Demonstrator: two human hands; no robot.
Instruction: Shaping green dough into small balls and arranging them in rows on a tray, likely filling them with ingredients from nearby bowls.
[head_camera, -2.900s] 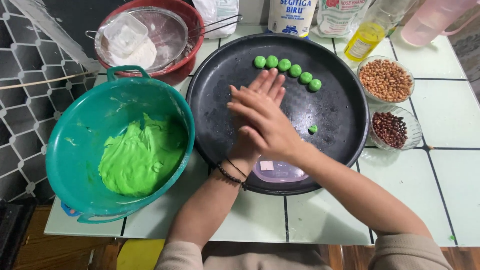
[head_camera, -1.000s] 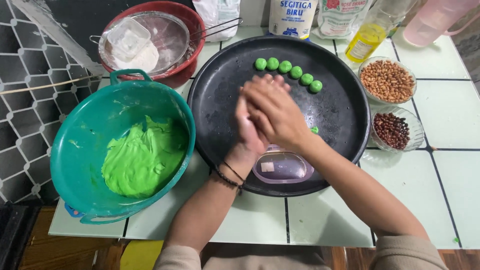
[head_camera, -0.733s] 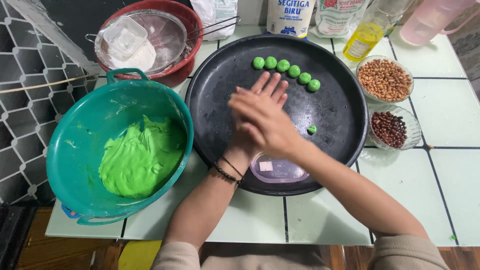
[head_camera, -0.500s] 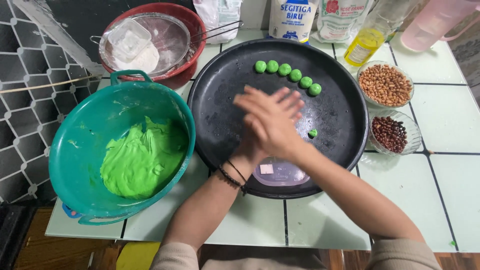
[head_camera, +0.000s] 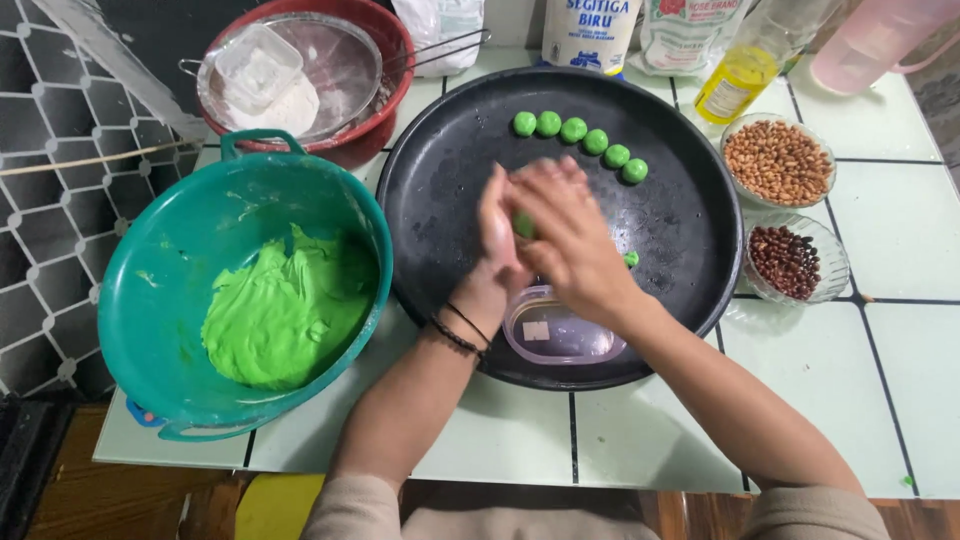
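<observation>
Both hands meet over the middle of the round black tray (head_camera: 450, 180), palms pressed together. Left hand (head_camera: 497, 235) stands on edge, fingers up; right hand (head_camera: 565, 235) lies against it from the right. Between the palms, a small lump of green dough (head_camera: 523, 224) is clamped, only a sliver of it showing; each grip is closed on that lump, palm to palm rather than by fingertips. Black bands circle the left wrist. On the tray's far side, a curved row of six green dough balls (head_camera: 580, 132), each touching or just beside the next. A small green scrap (head_camera: 631, 259) lies on the tray just right of the right hand. Near the tray's front rim, below the wrists, sits a shallow clear plastic tub (head_camera: 560, 338). Left of the tray on the tiled counter (head_camera: 900, 230): a teal basin (head_camera: 160, 300) holding a mass of green dough (head_camera: 285, 310). Right of the tray: two glass dishes, one of pale peanuts (head_camera: 778, 160), one of dark red beans (head_camera: 786, 260).
</observation>
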